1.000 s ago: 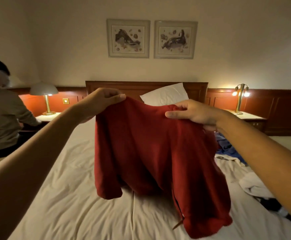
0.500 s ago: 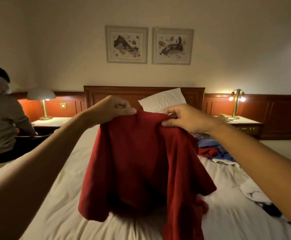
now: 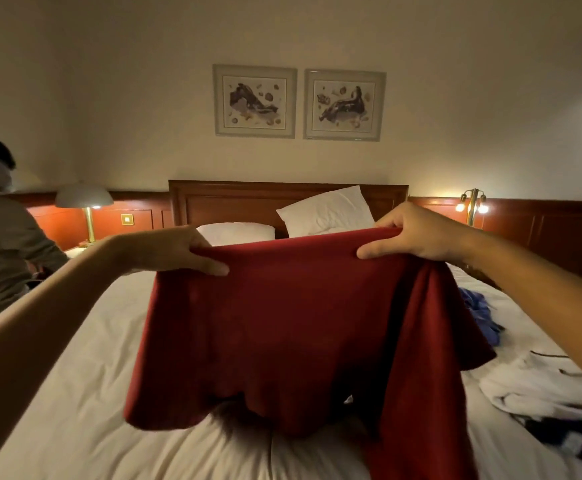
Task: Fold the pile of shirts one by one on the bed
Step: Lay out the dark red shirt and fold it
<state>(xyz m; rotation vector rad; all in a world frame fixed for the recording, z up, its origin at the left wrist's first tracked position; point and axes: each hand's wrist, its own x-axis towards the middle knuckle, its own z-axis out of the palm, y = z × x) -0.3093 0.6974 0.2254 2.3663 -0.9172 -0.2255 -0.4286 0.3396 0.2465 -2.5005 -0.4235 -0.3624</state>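
A dark red shirt (image 3: 282,327) hangs in the air over the bed (image 3: 85,393), stretched flat along its top edge. My left hand (image 3: 175,249) grips the left end of that edge and my right hand (image 3: 417,235) grips the right end. The shirt's lower part droops down to the sheet, and one side trails lower at the right. A heap of other shirts lies on the right side of the bed: a blue one (image 3: 479,310) and a white one (image 3: 538,386) with dark cloth beside it.
Two white pillows (image 3: 327,211) lean at the wooden headboard (image 3: 234,202). Lit lamps stand on the bedside tables at left (image 3: 85,202) and right (image 3: 473,206). Another person (image 3: 2,244) stands at the left side of the bed.
My hands have moved apart and pulled the bunched red shirt out wide along its top edge. The view has tilted up a little.
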